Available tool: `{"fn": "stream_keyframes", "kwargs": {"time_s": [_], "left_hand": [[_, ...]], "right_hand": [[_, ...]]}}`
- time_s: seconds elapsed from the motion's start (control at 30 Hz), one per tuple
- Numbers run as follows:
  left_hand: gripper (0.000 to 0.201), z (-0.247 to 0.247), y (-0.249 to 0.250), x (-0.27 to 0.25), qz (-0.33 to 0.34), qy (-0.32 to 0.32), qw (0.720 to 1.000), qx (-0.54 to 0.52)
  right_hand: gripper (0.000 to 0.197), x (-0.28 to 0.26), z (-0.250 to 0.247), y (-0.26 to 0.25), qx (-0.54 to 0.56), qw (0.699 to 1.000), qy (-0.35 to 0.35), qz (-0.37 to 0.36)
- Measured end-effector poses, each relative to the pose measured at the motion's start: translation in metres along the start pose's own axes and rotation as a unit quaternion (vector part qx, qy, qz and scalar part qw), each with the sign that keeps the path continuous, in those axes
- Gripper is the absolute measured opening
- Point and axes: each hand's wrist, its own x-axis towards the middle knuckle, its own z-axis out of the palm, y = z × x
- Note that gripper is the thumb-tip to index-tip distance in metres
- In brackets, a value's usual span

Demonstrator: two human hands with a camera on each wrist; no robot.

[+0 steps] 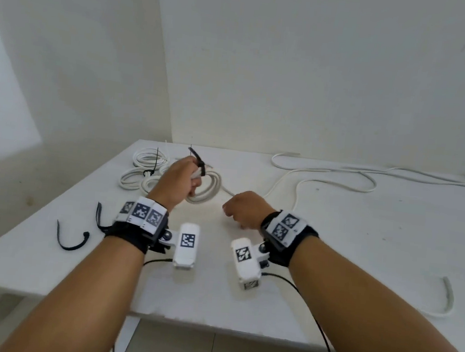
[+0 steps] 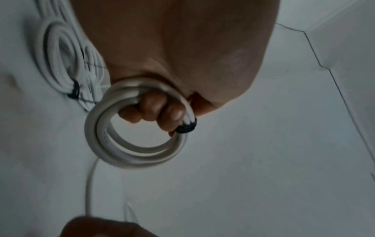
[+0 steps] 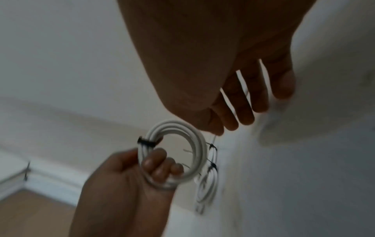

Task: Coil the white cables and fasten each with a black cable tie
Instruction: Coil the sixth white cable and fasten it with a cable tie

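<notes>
Nearest the person, on the left part of the white tabletop [image 1: 333,242], a loose black cable tie [image 1: 70,241] lies curled in a shallow hook, its ends turned up toward the far side. At the near right edge a short bend of white cable [image 1: 448,298] curves along the table.

Further in, the right hand [image 1: 243,209] hovers just above the table with nothing in it. From the head view its fingers look loosely curled, while the right wrist view shows the fingers [image 3: 245,102] hanging fairly straight and slightly spread, so the hand is relaxed and unclasped.

Just beyond and to the left, the left hand [image 1: 178,183] is raised off the table with its fingers [image 2: 154,109] curled through a coil of round white cable [image 2: 131,147], gripping the bundle of turns. The coil hangs from the fist roughly on edge, its opening facing sideways toward the right hand. A black cable tie [image 1: 198,162] wraps the turns just above the fingers, and its free tail sticks up and away toward the far wall.

Behind the left hand, three finished coils of white cable [image 1: 141,167] lie flat on the table, close together, each with a black tie whose thin tail stands upright.

Farthest, a long uncoiled white cable [image 1: 338,183] snakes across the right rear of the table, its length running mostly left to right.
</notes>
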Motion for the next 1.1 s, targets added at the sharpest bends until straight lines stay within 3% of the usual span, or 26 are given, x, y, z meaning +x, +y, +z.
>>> {"fn": "stream_keyframes", "kwargs": {"time_s": [0.07, 0.13, 0.2, 0.5, 0.77, 0.87, 0.97, 1.1], "left_hand": [[0.015, -0.017, -0.007, 0.008, 0.004, -0.009, 0.995, 0.097], [0.011, -0.026, -0.013, 0.01, -0.005, -0.045, 0.969, 0.242], [0.013, -0.026, -0.019, 0.013, -0.016, -0.082, 0.944, 0.321], [0.013, -0.009, -0.036, 0.038, -0.007, -0.128, 0.889, 0.44], [0.014, -0.005, -0.034, 0.047, 0.008, -0.171, 0.837, 0.52], [0.016, -0.009, -0.018, 0.05, 0.011, -0.149, 0.86, 0.487], [0.033, -0.01, -0.005, 0.064, 0.051, -0.092, 0.885, 0.453], [0.032, 0.005, 0.005, 0.085, 0.066, -0.079, 0.867, 0.487]], "right_hand": [[0.044, -0.003, 0.013, -0.007, -0.143, 0.989, -0.008, -0.027], [0.063, 0.001, 0.022, -0.006, -0.24, 0.97, -0.02, -0.028], [0.082, 0.011, 0.026, 0.002, -0.306, 0.952, -0.023, -0.003], [0.135, 0.013, 0.0, 0.032, -0.372, 0.923, -0.003, 0.099], [0.147, 0.015, -0.003, 0.037, -0.39, 0.915, -0.013, 0.104], [0.149, 0.012, -0.004, 0.039, -0.396, 0.912, -0.018, 0.105], [0.144, 0.01, -0.003, 0.04, -0.407, 0.907, -0.029, 0.105], [0.143, 0.012, 0.0, 0.048, -0.372, 0.922, -0.033, 0.106]]}}
